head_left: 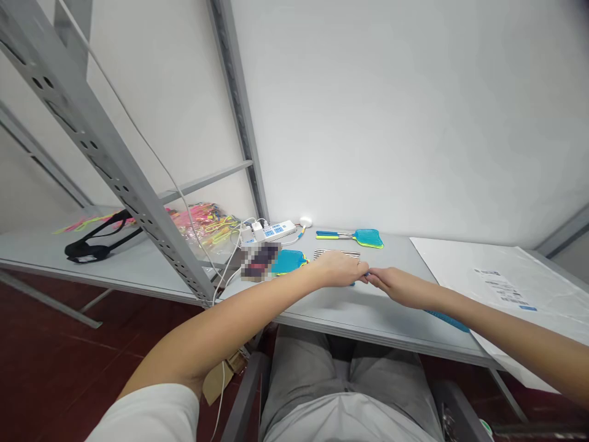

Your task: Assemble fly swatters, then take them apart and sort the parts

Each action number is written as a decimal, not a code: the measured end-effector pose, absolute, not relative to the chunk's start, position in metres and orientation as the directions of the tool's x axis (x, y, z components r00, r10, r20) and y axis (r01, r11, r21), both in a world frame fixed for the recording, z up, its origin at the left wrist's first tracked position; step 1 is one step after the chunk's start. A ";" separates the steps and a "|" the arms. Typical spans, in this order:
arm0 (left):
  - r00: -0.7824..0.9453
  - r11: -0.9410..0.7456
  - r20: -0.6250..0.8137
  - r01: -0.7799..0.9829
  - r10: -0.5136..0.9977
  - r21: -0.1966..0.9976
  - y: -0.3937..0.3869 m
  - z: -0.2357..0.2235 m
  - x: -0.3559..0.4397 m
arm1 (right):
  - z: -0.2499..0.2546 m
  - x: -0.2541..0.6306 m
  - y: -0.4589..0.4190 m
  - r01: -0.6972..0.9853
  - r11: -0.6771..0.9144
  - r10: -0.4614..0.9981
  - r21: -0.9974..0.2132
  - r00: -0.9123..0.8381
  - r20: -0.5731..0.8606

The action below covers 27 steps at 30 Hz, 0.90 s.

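Holding left hand (338,270) and right hand (398,287) tip to tip above desk (396,255), fingers (361,274) nearly closed at small blue item (353,283), hold unclear; teal fly swatter (369,238) lying near rear edge.

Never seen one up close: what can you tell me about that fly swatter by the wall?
This fly swatter lies flat on a pale grey table, close to the wall. Its teal mesh head has a yellow-green rim; a thin metal shaft joins it to a blue and yellow plastic-looking grip. Only the table seems to touch it.
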<state>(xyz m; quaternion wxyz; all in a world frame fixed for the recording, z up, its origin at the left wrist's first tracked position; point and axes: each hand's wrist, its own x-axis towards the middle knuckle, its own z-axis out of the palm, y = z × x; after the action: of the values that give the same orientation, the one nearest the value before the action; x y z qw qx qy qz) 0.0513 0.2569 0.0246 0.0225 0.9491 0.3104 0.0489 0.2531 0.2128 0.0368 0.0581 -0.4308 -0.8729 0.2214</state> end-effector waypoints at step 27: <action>0.673 -0.397 -0.119 0.560 0.730 0.727 0.264 -0.008 0.079 | -0.006 0.308 0.276 0.539 0.689 0.466 0.485 -0.841 0.274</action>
<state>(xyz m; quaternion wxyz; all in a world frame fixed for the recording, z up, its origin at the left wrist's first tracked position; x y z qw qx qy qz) 0.0788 0.2645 -0.0081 0.3872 0.8285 0.3892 0.1102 0.3076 0.2761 -0.0055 0.0647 -0.2741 -0.9166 -0.2837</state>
